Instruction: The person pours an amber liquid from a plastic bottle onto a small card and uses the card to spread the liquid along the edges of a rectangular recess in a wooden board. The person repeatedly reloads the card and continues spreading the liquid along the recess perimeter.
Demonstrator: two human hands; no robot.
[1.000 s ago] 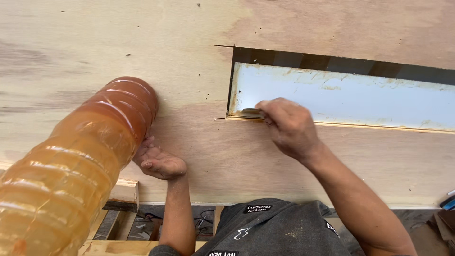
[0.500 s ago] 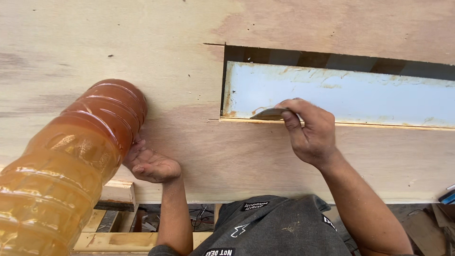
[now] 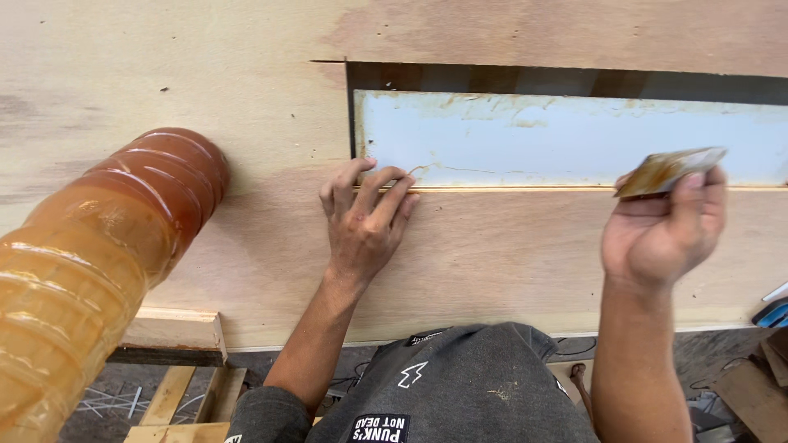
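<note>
A person leans over a broad plywood sheet (image 3: 509,254), the left hand (image 3: 364,221) spread flat with its fingertips (image 3: 386,182) resting along the lower edge of a long rectangular cutout (image 3: 566,82) — a placement that looks meant to steady the body or feel the edge of the opening. Inside that cutout lies a pale blue, worn panel (image 3: 558,135), streaked with rusty marks near its rim. The left hand holds nothing; its fingers lie open and loosely fanned on the wood. The right hand (image 3: 657,234) is lifted clear of the sheet, palm turned toward the camera, pinching a thin, flat, rust-stained scraper blade (image 3: 669,170) between thumb and fingertips — the blade is held level, just in front of the panel's lower edge rather than touching it, as far as the view allows. At the left, a ribbed, translucent orange duct hose (image 3: 98,254) runs across the plywood, its end resting well apart from both hands. Below the sheet's near edge, wooden blocks (image 3: 172,332) and slats support it, and the person's dark grey shirt (image 3: 460,385) fills the foreground.
</note>
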